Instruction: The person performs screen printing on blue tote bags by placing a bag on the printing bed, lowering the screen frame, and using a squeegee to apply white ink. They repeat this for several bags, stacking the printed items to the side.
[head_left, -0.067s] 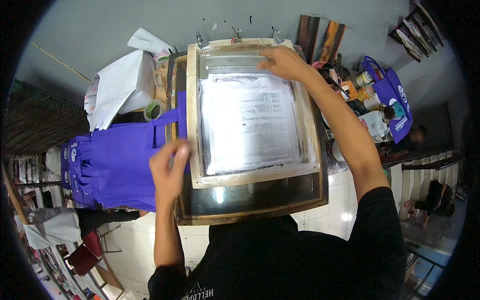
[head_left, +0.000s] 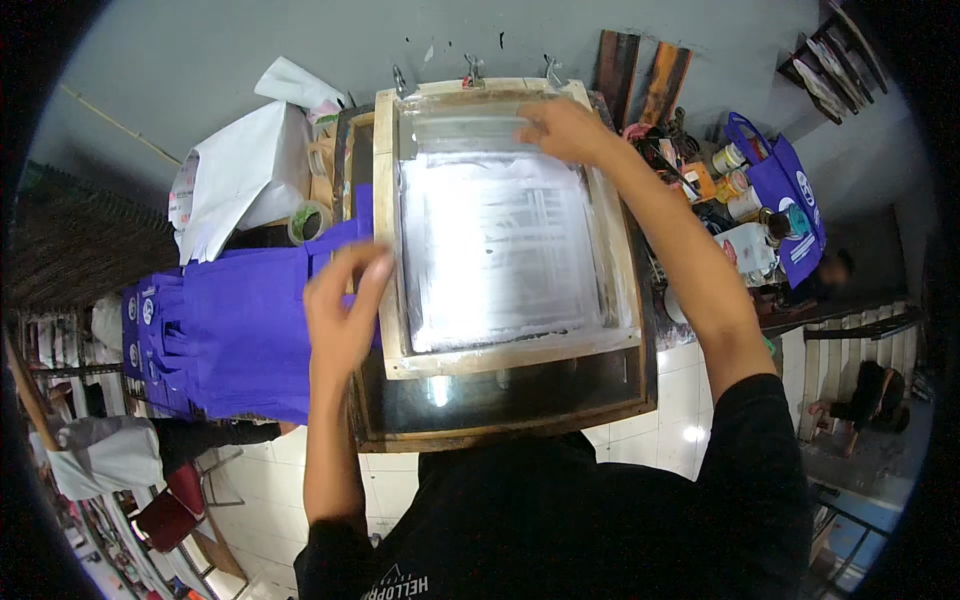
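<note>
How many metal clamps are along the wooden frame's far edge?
3: left clamp near the far left corner of the wooden frame, middle clamp mid-edge, right clamp near the right corner.

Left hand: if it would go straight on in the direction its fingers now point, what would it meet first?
Probably the left rail of the wooden frame, close ahead of the left hand. Its height is unclear here, so it might pass over the rail, above the white-smeared screen.

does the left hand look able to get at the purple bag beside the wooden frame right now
Probably yes: the left hand looks empty and overlaps the edge of the purple bag in this view, with nothing visible between them, though height is hard to judge.
</note>
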